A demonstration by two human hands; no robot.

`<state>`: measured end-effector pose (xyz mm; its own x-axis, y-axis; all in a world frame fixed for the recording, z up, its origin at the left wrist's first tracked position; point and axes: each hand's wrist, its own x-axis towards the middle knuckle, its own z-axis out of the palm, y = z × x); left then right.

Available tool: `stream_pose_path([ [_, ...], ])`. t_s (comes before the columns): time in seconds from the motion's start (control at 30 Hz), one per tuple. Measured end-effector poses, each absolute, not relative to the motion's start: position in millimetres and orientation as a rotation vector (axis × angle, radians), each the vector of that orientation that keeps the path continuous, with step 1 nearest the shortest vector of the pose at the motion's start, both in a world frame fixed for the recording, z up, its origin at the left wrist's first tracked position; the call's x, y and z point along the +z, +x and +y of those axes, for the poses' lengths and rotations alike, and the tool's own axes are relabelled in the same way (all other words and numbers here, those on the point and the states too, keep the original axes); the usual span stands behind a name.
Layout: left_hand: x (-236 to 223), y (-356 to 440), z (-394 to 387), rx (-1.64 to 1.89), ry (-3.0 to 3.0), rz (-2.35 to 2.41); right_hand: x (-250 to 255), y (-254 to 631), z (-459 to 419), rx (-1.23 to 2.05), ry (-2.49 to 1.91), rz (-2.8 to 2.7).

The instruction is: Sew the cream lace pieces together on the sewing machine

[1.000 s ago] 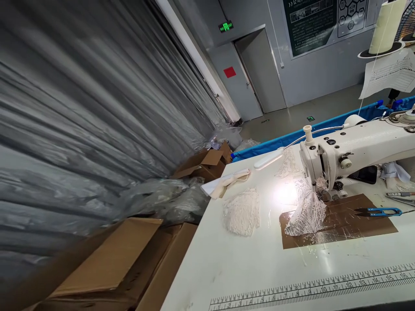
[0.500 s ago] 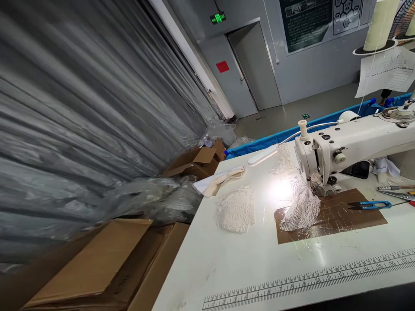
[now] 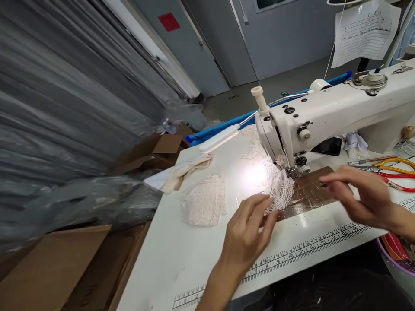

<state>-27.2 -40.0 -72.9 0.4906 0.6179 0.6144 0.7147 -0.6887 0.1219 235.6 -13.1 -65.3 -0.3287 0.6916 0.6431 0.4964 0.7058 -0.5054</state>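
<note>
My left hand reaches to the near left edge of a white lace piece, fingers apart, their tips touching or just over it. The lace bunches beside the presser foot of a white sewing machine and lies partly on a brown mat. My right hand hovers over the mat's right end, index finger stretched and other fingers bent, slightly blurred. A small dark tip shows by its fingers, where the blue thread snips lay; their handle is hidden, and whether they are held I cannot tell.
Another lace piece and a folded cream cloth lie left on the table. A bright lamp hangs by the machine head. Pliers and red-handled scissors are at right. A printed ruler runs along the front; cardboard boxes stand left.
Both hands have come into view, the left at the lace and the right over the mat. My view has turned down and right. The blue snips have become hidden by my right hand.
</note>
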Motion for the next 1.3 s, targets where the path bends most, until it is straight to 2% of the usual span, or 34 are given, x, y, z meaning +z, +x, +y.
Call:
stream_pose_path([
  [0.07,-85,-25,-16,-0.928,-2.692,-1.17,-77,231,5,0.249,-0.88,-2.091],
  [0.2,-102,-32,16,-0.577,-2.922,-1.116,-97,219,29,0.223,-1.008,-2.415],
  [0.4,-93,-60,55,-0.375,-2.955,-0.886,-115,204,41,0.15,-0.99,-2.634],
  [0.63,-93,-26,53,-0.587,-2.93,-0.54,-123,207,39,0.284,-0.993,-2.512],
  [0.77,-107,-16,56,-0.593,-3.006,-0.728,-118,210,40,0.455,-1.007,-2.417],
  [0.9,-112,-17,57,-0.834,-2.995,-0.827,-111,214,41,0.601,-1.08,-2.293],
  [1.07,-111,-16,52,-1.163,-2.863,-1.002,-114,215,41,0.459,-1.03,-2.342],
  [1.3,-115,-10,52,-1.149,-2.761,-0.885,-128,214,42,0.227,-0.902,-2.536],
])
